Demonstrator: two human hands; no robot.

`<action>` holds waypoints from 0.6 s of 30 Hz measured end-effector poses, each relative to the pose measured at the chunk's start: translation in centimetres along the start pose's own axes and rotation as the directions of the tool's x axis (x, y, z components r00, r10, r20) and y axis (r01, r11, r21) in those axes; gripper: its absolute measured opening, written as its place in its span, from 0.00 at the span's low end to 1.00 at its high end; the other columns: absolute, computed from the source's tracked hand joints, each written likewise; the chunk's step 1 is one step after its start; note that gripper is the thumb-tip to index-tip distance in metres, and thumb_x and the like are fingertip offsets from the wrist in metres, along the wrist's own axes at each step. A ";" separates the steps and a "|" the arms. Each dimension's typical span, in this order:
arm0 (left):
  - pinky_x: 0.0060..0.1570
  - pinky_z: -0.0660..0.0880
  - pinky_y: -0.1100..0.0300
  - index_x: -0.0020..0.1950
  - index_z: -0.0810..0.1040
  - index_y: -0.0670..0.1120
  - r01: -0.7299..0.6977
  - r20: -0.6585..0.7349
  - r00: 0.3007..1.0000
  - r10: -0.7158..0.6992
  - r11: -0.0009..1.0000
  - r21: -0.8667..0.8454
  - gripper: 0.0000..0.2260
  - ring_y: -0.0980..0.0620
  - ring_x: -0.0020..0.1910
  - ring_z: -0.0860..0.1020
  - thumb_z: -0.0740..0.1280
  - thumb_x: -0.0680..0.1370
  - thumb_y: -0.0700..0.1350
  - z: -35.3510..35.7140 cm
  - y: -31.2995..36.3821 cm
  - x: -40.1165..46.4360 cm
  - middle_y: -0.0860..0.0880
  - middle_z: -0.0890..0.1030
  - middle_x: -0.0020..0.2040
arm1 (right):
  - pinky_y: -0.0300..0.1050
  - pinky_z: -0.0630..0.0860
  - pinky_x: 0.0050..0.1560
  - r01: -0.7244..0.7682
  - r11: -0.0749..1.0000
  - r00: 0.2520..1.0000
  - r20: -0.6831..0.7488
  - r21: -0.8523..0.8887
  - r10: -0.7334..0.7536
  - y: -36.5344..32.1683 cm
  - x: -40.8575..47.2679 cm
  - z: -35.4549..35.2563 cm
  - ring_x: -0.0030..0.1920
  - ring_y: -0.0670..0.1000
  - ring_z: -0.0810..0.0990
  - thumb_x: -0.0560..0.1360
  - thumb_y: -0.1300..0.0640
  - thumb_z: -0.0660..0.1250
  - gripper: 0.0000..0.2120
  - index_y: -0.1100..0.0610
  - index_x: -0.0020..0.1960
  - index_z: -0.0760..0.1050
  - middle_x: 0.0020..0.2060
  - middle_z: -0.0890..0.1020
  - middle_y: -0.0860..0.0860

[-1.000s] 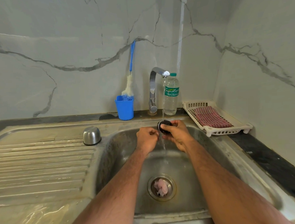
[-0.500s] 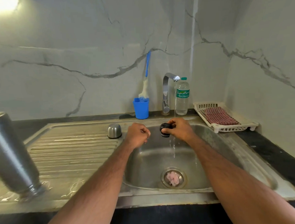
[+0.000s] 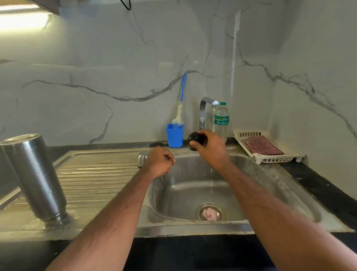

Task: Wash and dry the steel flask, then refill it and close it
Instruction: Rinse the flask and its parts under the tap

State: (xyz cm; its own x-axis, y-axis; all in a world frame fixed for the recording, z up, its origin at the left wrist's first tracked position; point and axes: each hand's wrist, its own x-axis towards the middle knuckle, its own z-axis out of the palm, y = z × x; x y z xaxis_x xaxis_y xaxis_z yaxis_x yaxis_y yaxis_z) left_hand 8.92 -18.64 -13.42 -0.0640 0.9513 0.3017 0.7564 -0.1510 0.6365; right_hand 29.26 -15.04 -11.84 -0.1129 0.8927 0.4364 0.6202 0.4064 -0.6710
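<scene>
The steel flask (image 3: 35,178) stands upside down on the wet drainboard (image 3: 97,179) at the left, mouth down. My right hand (image 3: 212,149) grips the black flask stopper (image 3: 195,139) above the back of the sink basin (image 3: 196,194), just below the tap (image 3: 205,111). My left hand (image 3: 160,161) hovers over the basin's left rim with curled fingers, holding nothing. The flask's steel cap (image 3: 142,158) sits on the drainboard, partly hidden behind my left hand.
A blue cup (image 3: 174,135) with a bottle brush (image 3: 181,102) stands behind the sink. A plastic water bottle (image 3: 221,121) stands right of the tap. A white tray (image 3: 276,157) holds a checked cloth (image 3: 263,145). Pink scraps lie in the drain (image 3: 210,213).
My right hand has lifted the stopper up out of the water stream toward the tap. My left hand let go of it and drew back left. The view has pulled back, showing the flask.
</scene>
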 end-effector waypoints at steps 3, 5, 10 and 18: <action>0.38 0.82 0.57 0.39 0.83 0.45 0.008 0.011 1.000 -0.008 1.000 0.013 0.08 0.55 0.30 0.83 0.72 0.77 0.37 -0.1 -0.6 -0.8 0.47 0.85 0.37 | 0.43 0.79 0.53 -0.053 0.990 0.970 0.229 -0.130 0.082 0.9 -1.8 2.3 0.48 0.45 0.80 0.73 0.51 0.77 0.13 0.53 0.55 0.79 0.49 0.83 0.50; 0.38 0.82 0.57 0.38 0.83 0.46 0.006 0.007 1.000 -0.006 1.000 0.020 0.08 0.55 0.28 0.82 0.73 0.77 0.38 -0.2 -1.1 -1.2 0.48 0.85 0.34 | 0.40 0.75 0.53 -0.081 0.997 0.993 0.084 -0.016 0.082 0.9 -2.2 2.9 0.51 0.45 0.79 0.74 0.48 0.76 0.16 0.52 0.58 0.78 0.51 0.82 0.48; 0.34 0.82 0.60 0.44 0.84 0.40 0.032 0.004 0.999 -0.033 0.999 0.010 0.03 0.56 0.29 0.81 0.72 0.78 0.36 -0.7 -2.0 -2.3 0.48 0.83 0.39 | 0.44 0.78 0.57 -0.076 0.995 0.986 0.141 -0.068 0.085 -0.1 -2.9 3.8 0.50 0.46 0.78 0.75 0.51 0.75 0.15 0.54 0.58 0.78 0.50 0.81 0.49; 0.28 0.76 0.68 0.43 0.85 0.39 0.065 -0.044 0.997 -0.065 0.998 0.001 0.06 0.59 0.25 0.79 0.70 0.78 0.35 -2.5 -3.8 -5.1 0.42 0.86 0.40 | 0.43 0.78 0.53 -0.061 0.997 0.992 0.105 -0.041 0.065 0.1 -3.6 4.6 0.50 0.46 0.81 0.73 0.48 0.77 0.14 0.53 0.55 0.81 0.48 0.83 0.48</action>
State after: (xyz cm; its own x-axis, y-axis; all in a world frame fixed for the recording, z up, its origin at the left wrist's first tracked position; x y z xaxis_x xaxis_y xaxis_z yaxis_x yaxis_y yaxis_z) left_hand 4.71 -23.64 -15.59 -0.1418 0.9462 0.2908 0.7511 -0.0885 0.6542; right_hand 26.11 -17.35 -16.24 -0.1531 0.9326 0.3269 0.6570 0.3431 -0.6713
